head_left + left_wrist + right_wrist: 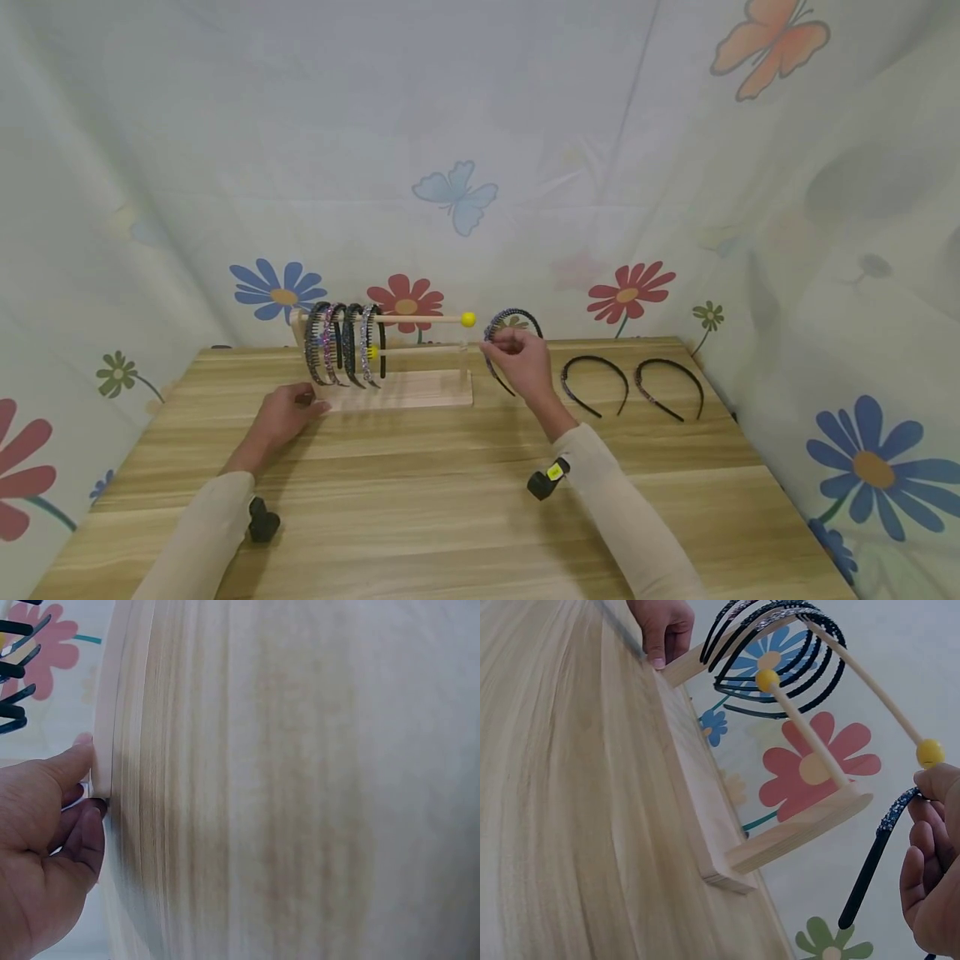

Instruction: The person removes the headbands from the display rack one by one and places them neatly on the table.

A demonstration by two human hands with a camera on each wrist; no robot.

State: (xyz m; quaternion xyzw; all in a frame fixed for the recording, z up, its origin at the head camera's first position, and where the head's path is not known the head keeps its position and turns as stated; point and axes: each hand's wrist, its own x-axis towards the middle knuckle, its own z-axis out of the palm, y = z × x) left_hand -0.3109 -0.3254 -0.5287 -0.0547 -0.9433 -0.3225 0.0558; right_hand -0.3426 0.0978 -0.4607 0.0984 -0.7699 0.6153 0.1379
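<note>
My right hand [522, 364] pinches a black headband [895, 814] with a glittery covering, held upright just right of the wooden rack [420, 393]. In the right wrist view, the thumb is right by the yellow ball [930, 752] at the end of the rack's upper rod. Several decorated headbands [349, 346] hang on that rod toward its left end. At the rack's left end, my left hand [281, 414] holds the base corner, its thumb [75, 761] on one face and the fingers curled at the edge.
Two more black headbands, one nearer [596, 358] and one farther right [670, 363], stand on the wood-grain table [420, 500] to the right of my right hand. A lower rod with a yellow ball [767, 680] points left. Behind is a flowered curtain [315, 167].
</note>
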